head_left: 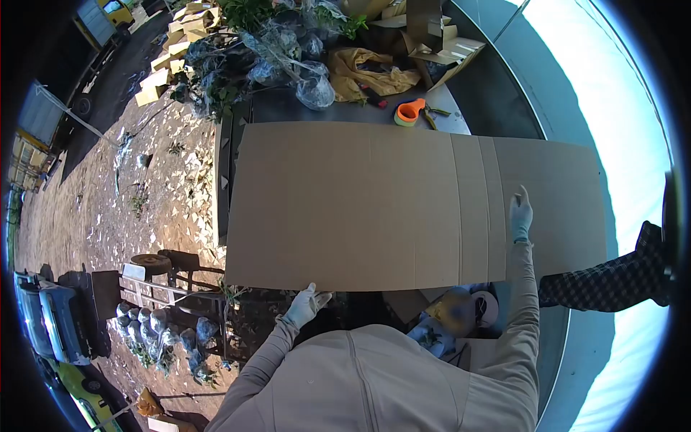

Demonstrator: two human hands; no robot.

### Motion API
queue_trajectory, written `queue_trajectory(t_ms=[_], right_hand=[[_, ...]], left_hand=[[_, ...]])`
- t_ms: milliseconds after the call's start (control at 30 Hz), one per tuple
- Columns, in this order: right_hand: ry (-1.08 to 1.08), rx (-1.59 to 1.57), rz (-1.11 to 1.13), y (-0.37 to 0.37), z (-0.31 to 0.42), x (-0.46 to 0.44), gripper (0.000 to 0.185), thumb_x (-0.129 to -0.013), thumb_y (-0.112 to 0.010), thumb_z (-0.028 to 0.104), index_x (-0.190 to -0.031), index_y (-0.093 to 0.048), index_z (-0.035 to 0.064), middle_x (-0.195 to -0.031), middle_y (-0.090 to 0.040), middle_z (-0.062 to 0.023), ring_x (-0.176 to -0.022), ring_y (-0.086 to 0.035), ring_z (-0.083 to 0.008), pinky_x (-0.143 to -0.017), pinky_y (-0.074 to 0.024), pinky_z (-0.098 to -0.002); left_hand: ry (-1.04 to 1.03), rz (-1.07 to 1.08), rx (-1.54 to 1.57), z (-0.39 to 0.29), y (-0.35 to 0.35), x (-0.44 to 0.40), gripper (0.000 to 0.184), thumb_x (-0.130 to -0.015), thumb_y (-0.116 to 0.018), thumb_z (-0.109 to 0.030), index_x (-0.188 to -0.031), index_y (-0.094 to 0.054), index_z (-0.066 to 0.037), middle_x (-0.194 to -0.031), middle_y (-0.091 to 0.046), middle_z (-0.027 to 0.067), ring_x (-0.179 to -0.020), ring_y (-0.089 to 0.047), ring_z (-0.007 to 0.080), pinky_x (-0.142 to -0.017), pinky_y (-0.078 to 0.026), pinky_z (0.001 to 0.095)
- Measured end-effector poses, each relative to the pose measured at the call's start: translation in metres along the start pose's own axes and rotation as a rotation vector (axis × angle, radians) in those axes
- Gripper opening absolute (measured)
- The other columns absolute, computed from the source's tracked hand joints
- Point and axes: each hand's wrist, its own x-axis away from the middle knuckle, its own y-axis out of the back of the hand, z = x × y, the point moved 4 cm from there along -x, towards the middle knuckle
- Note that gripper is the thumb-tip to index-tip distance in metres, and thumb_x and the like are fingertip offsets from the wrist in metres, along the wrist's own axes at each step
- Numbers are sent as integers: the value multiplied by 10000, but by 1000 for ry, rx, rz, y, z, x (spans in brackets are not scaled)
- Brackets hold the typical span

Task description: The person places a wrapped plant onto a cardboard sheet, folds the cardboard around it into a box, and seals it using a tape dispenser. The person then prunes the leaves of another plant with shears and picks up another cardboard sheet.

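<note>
A large flat brown cardboard sheet [345, 205] lies across the work surface before me, with crease lines running across its right part. At its near edge, left of my body, is my left hand [304, 307], in a pale glove. Its fingertips meet the cardboard's edge and the thumb stands apart; no firm grip shows. My right hand [520, 216], also gloved, rests on the sheet just right of the creases, one finger stretched forward and the others partly curled. Beyond the far edge are an orange tape roll [409, 111] and pliers [435, 115].
Plastic-wrapped plants [281, 61], brown crumpled material [371, 75] and an opened cardboard box [446, 54] crowd the far end. A dark checked sleeve [608, 277] of another person reaches in at the right. Bagged plants [147, 327] and a wheeled metal frame [162, 270] stand left.
</note>
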Motion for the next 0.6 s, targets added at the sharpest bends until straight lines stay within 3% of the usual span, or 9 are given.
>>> queue_trajectory(t_ms=[33,67,200,300,433,500,533,567,600], right_hand=[[260,-46,-37,-39,44,-21,429,-984,-600,160,-1412,-588,167,-993,-747,-117,-853,-727,-256,-789,-555,-390],[330,-83,68,-79,90,-42,445,-965,-623,198,-1408,-583,202,-1099,-732,-128,-969,-705,-350,-829,-567,-420],[755,-57,77,-236,235,-106,547,-915,-667,274,-1437,-517,209,-1059,-683,-132,-952,-688,-368,-805,-560,-499],[614,125,200,-330,287,-159,638,-906,-676,361,-1488,-453,225,-1027,-663,-138,-927,-691,-373,-766,-560,-506],[431,63,435,-404,315,-218,742,-966,-562,551,-1580,-335,203,-1000,-718,-232,-877,-711,-410,-750,-558,-531],[611,227,512,-508,276,-262,767,-978,-497,618,-1583,-319,181,-1010,-728,-260,-917,-707,-448,-783,-548,-553],[433,198,515,-473,288,-256,751,-971,-468,663,-1507,-426,139,-1037,-731,-256,-962,-695,-475,-822,-541,-546],[472,57,427,-454,294,-259,679,-950,-526,647,-1295,-606,67,-996,-741,-236,-951,-704,-455,-825,-547,-514],[422,-124,279,-431,297,-261,579,-932,-612,576,-1066,-685,18,-983,-744,-232,-943,-715,-417,-819,-550,-479]], left_hand=[[-12,-27,-21,-4,-6,-13,398,-1086,-505,-340,-1360,-551,-55,-1295,-651,136,-1184,-649,294,-999,-563,436],[-24,-60,-40,-9,-12,-20,391,-1087,-504,-338,-1351,-556,-54,-1271,-661,134,-1151,-663,288,-980,-574,432],[-45,-257,-144,-21,-41,-48,417,-1070,-543,-361,-1356,-559,-58,-1259,-659,120,-1120,-672,264,-963,-565,415],[-15,-304,-303,-18,-69,-35,490,-1063,-548,-391,-1409,-522,-44,-1336,-627,124,-1191,-644,271,-993,-534,413],[27,-394,-325,-1,-71,-16,512,-1064,-547,-391,-1416,-518,-21,-1381,-608,151,-1209,-634,270,-991,-532,405],[34,-529,-396,3,-73,-6,462,-1063,-543,-370,-1367,-570,-23,-1268,-677,139,-1117,-675,250,-919,-550,373],[37,-593,-469,4,-73,-1,443,-1062,-540,-360,-1349,-587,-25,-1230,-696,134,-1084,-687,243,-896,-554,364],[39,-658,-539,5,-75,1,425,-1062,-537,-349,-1331,-604,-27,-1192,-714,129,-1050,-698,236,-872,-558,355],[-24,-742,-540,5,-71,-3,376,-1053,-538,-322,-1245,-659,-21,-1101,-744,117,-977,-714,211,-812,-556,322]])
